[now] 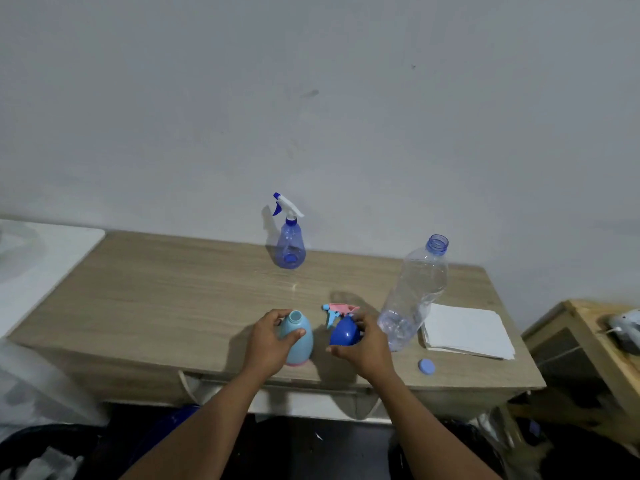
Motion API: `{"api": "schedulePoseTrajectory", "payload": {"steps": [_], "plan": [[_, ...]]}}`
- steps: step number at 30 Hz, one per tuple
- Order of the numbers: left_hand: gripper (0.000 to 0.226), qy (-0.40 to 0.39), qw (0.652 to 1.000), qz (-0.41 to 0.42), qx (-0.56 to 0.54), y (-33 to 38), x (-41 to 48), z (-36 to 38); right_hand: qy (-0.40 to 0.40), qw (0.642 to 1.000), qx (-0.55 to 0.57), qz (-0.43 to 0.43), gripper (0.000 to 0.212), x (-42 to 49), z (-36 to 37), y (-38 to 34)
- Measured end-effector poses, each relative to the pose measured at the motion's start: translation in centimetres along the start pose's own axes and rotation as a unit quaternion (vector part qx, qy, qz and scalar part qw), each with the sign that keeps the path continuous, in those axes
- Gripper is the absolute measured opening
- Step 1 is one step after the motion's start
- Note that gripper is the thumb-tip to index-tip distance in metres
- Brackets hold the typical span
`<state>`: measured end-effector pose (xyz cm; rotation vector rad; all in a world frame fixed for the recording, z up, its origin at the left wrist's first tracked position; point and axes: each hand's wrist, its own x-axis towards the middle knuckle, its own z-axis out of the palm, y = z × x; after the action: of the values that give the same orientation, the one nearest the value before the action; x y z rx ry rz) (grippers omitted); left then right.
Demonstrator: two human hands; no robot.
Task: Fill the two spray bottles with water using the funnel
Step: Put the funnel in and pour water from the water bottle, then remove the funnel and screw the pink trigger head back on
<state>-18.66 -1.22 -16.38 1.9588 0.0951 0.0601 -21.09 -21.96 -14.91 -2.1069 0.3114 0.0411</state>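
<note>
— While the left hand (268, 344) grips the uncapped light-blue spray bottle (301, 348), what's the right hand (367, 348) holding?
— It is curled round the blue funnel (343, 332) (pink trigger head (337, 309) just behind), near the table (173, 289) edge. The translucent blue spray bottle (290, 244) stands far.

On the table (173, 289), the left hand (268, 341) grips an open pale-blue bottle (300, 344) at the near edge. Just right of it, the right hand (363, 348) holds a blue funnel (344, 332), with a pink sprayer (336, 311) lying behind. A clear spray bottle (290, 247) stands far. At right are an uncapped water bottle (414, 296), papers (465, 330) and a cap (426, 366).
</note>
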Motion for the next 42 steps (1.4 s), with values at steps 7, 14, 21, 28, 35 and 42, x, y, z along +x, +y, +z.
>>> {"api": "schedulePoseTrajectory", "payload": {"steps": [7,14,21,28,35,42], "plan": [[0.042,-0.009,1.000,-0.009,0.004,0.1,0.0,-0.1,-0.125,0.961,-0.248,0.008,0.090,1.2,2.9,0.8],[0.041,-0.016,1.000,-0.006,0.005,-0.2,0.1,-0.1,-0.121,0.970,-0.210,0.007,0.100,2.0,4.6,1.7],[0.042,-0.012,1.000,0.001,0.007,-1.1,0.5,0.0,0.033,0.996,-0.033,-0.079,0.039,3.8,2.8,0.1],[0.041,-0.011,1.000,-0.004,0.009,-1.3,0.6,0.1,-0.033,0.985,-0.152,0.067,0.021,7.8,2.5,0.0],[0.043,-0.016,1.000,-0.024,0.011,-1.4,0.6,0.3,-0.045,0.992,-0.105,0.056,0.024,7.8,2.6,0.4],[0.038,-0.009,1.000,-0.016,0.001,-1.1,0.4,0.2,0.060,0.998,0.003,0.006,0.019,7.2,1.6,-4.1]]}}
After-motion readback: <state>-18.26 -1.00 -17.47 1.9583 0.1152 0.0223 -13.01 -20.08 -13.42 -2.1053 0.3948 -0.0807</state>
